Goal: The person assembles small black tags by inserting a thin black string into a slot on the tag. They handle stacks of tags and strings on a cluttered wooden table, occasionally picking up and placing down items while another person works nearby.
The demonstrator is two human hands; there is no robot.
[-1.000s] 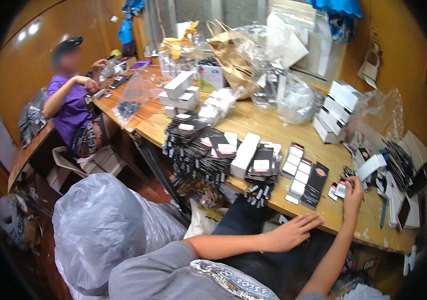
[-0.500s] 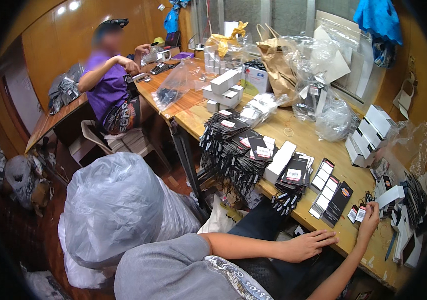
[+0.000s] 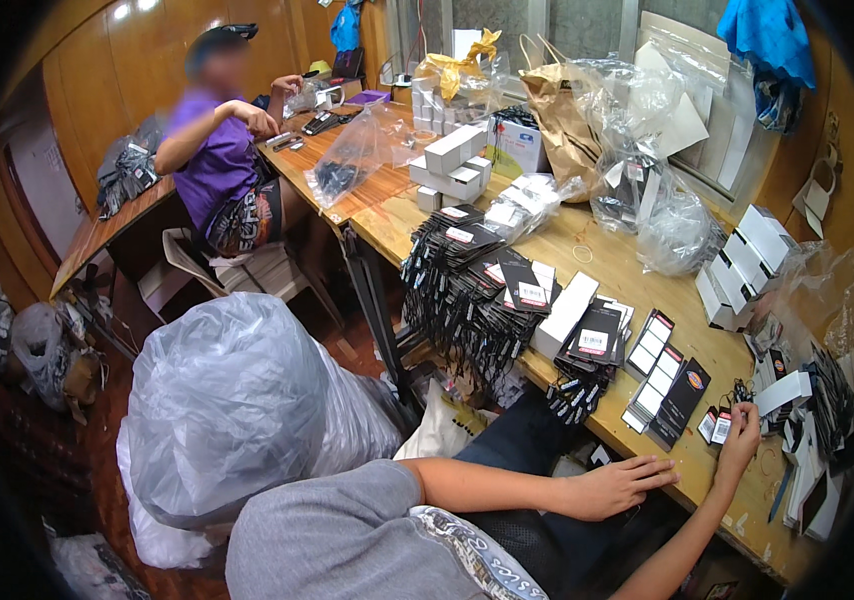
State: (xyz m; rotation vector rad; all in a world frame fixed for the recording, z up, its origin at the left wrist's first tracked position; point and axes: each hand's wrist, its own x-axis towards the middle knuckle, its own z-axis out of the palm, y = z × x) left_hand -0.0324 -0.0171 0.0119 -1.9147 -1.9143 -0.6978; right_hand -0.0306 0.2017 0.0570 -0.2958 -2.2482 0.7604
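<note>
My left hand (image 3: 615, 487) lies at the front edge of the table, palm down, its fingers stretched out and holding nothing. Farther right, my right hand (image 3: 742, 432) has its fingers closed on a small black hang tag (image 3: 722, 427) with a white barcode label. A second small tag (image 3: 707, 423) lies right against it, and black strings (image 3: 741, 392) bunch just beyond my fingertips. Between my hands and the stacks rests a larger black tag (image 3: 682, 402) with a red and orange emblem. Beside it are rows of white-labelled black cards (image 3: 653, 384).
Heaps of black corded tags (image 3: 452, 262) overhang the table edge, next to a long white box (image 3: 563, 315). White boxes (image 3: 744, 268), plastic bags and a paper bag (image 3: 559, 125) stand farther back. A big plastic sack (image 3: 227, 410) fills the floor at left. A co-worker (image 3: 222, 160) sits far left.
The view has shifted slightly. My two hands stay in nearly the same places, the right one still at the small tags.
</note>
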